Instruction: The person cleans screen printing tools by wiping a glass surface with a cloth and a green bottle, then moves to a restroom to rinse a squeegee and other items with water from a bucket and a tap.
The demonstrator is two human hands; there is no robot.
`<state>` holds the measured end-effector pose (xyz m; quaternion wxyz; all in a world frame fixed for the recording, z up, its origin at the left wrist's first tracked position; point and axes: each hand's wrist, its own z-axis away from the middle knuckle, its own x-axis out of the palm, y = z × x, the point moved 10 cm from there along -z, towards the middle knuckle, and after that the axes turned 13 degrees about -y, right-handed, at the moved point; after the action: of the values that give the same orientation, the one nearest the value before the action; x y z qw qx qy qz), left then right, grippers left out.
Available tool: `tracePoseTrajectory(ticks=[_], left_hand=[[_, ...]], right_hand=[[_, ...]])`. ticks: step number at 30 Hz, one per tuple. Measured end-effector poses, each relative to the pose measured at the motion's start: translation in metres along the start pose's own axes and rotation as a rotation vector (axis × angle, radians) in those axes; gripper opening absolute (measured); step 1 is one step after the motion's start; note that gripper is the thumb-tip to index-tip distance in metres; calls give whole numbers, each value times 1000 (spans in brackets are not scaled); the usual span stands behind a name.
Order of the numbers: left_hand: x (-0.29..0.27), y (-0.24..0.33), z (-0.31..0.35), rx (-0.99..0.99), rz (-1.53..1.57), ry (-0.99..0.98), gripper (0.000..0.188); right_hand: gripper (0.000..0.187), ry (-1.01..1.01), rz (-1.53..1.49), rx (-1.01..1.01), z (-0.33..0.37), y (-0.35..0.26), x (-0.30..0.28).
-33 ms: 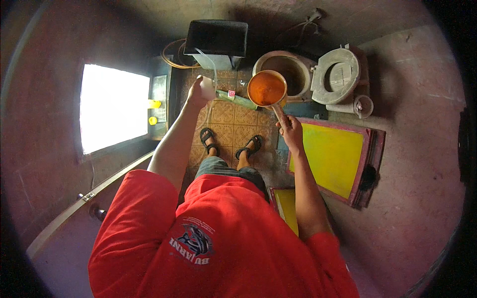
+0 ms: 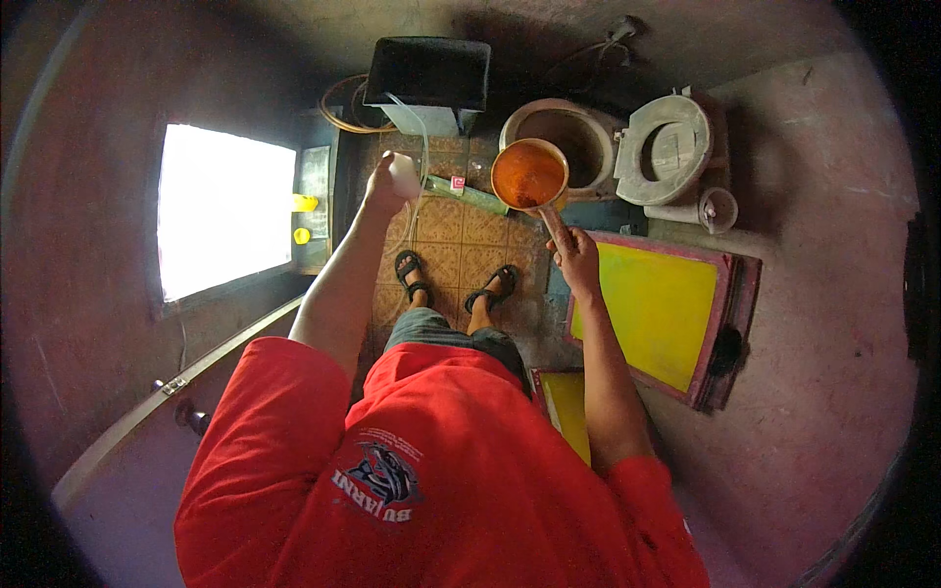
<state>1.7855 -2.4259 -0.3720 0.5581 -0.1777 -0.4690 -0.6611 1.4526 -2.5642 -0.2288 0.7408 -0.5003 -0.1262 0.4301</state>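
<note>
My right hand (image 2: 576, 263) is closed round the handle of a round dipper (image 2: 530, 176). The dipper is level, and its bowl looks orange-red inside; whether that is liquid or the bowl's own colour I cannot make out. Farther left, my left hand (image 2: 385, 184) grips a small whitish object (image 2: 403, 175), pale and blurred, of a kind I cannot tell. Behind it hangs a thin clear hose (image 2: 426, 147), which comes from a black-topped tub (image 2: 429, 83). Beyond the dipper stands a toilet bowl (image 2: 600, 127), partly hidden by it.
A raised toilet seat (image 2: 667, 147) and a small bin (image 2: 718, 210) are at the right. Yellow mesh frames (image 2: 652, 314) lean by the right wall. A green tube-like thing (image 2: 475, 197) lies on the tiled floor (image 2: 441, 220). A bright window (image 2: 227, 211) fills the left wall.
My left hand has shifted very slightly left with the whitish object. The dipper and my right hand look almost unmoved.
</note>
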Motion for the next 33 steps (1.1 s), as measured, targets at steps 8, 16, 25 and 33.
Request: tracePoseTrajectory(ticks=[8, 16, 25, 33], left_hand=[[-113, 41, 76, 73, 119, -73, 36], [-166, 80, 182, 142, -75, 1, 34], [-185, 81, 241, 169, 131, 370, 30], [-153, 98, 263, 192, -72, 280, 34]], right_hand=[[32, -16, -17, 82, 1, 66, 0], [32, 36, 32, 243, 3, 147, 4], [31, 127, -8, 414, 11, 227, 16], [28, 144, 31, 479, -7, 298, 21]])
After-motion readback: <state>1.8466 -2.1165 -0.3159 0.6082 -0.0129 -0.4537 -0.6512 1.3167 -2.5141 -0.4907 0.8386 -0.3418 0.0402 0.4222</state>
